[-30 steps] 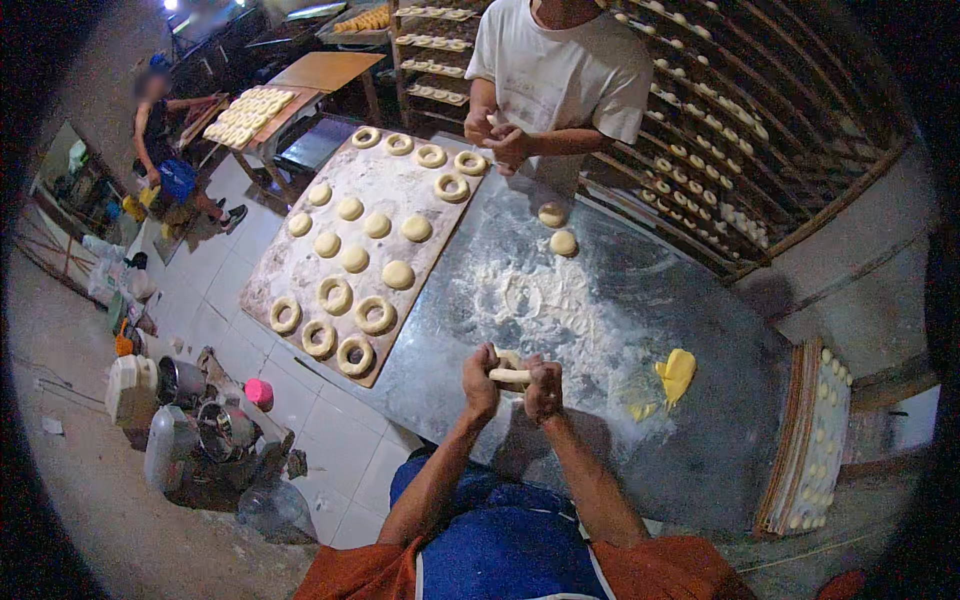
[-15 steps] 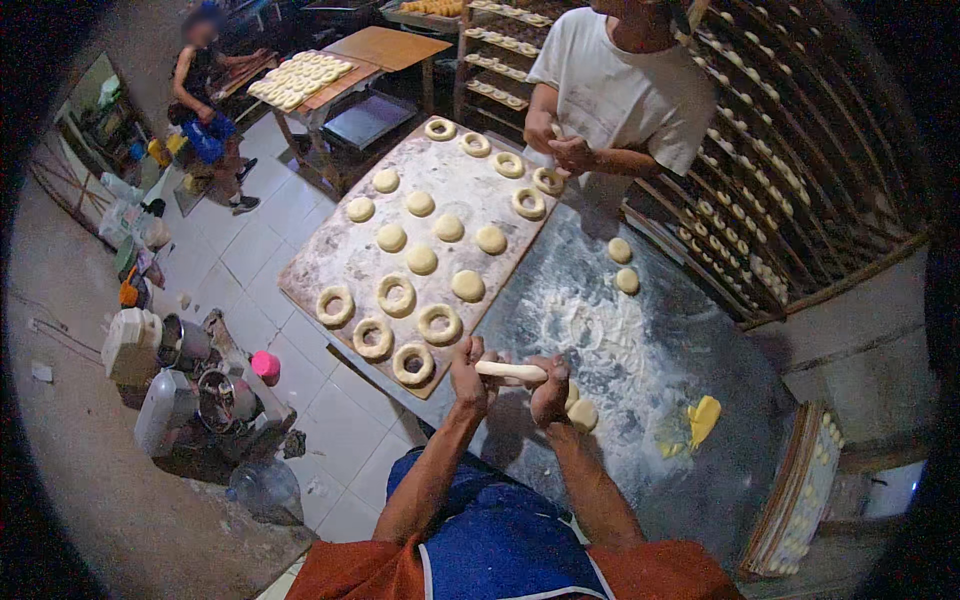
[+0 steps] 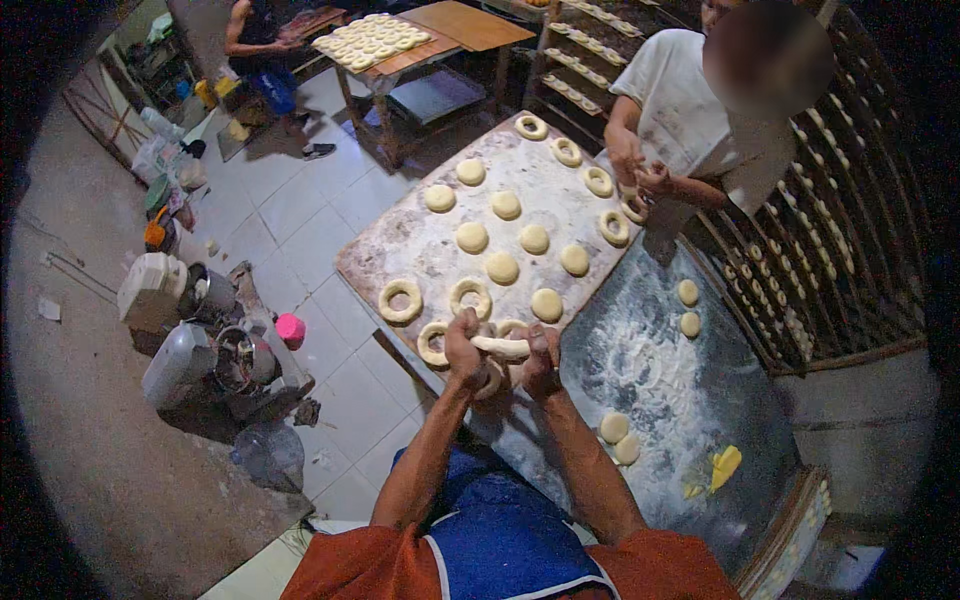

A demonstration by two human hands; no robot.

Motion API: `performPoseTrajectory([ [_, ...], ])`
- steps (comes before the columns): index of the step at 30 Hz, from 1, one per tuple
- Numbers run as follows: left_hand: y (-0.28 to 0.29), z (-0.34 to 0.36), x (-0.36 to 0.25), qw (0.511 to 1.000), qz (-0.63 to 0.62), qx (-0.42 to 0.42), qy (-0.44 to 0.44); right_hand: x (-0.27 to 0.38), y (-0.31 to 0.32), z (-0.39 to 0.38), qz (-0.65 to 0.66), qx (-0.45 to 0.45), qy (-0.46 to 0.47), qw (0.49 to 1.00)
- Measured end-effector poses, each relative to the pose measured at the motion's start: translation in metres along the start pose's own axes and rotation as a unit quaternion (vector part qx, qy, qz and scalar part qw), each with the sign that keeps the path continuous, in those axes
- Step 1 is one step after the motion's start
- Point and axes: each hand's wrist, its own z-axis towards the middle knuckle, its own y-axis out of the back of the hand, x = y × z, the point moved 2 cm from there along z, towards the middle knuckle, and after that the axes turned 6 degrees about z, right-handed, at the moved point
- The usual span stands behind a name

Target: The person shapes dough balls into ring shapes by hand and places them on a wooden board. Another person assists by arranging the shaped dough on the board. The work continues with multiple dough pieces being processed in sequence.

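A pale ring of dough, seen edge-on as a thick strip (image 3: 502, 347), spans between my hands above the near edge of a floury wooden board (image 3: 375, 255). My left hand (image 3: 463, 352) curls around its left end, and my right hand (image 3: 541, 362) grips its right end. Whether the dough has a hole is hidden by the fingers. Just under my hands lie several dough rings, partly covered; one ring (image 3: 386, 302) shows fully at the board's left corner. Round dough discs (image 3: 501, 267) fill the middle of the board.
The board rests on a grey table (image 3: 740, 395) with scattered flour, dough discs (image 3: 614, 428) and a yellow smear (image 3: 724, 466). Across it stands a co-worker (image 3: 670, 100), hands together near the far rings. Tray racks (image 3: 800, 240) line the right; mixers (image 3: 180, 365) are at left.
Both hands have carried the dough forward from beside the table's discs to over the board's near rings. The view has shifted, so the surroundings sit further right. The co-worker leans closer.
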Motion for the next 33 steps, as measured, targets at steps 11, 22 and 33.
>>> performPoseTrajectory([
  [11, 0.083, 0.115, -0.052, 0.822, 0.453, -0.239, -0.250, -0.010, -0.074, 0.125, -0.151, 0.140, 0.023, 0.978],
  [22, 0.110, 0.158, -0.063, 0.759, 0.619, 0.073, -0.187, 0.010, 0.035, -0.016, -0.258, -0.061, -0.139, 0.954],
  [33, -0.008, 0.084, -0.039, 0.740, 0.619, -0.001, -0.263, 0.023, 0.202, -0.229, -0.513, -0.231, -0.238, 0.792],
])
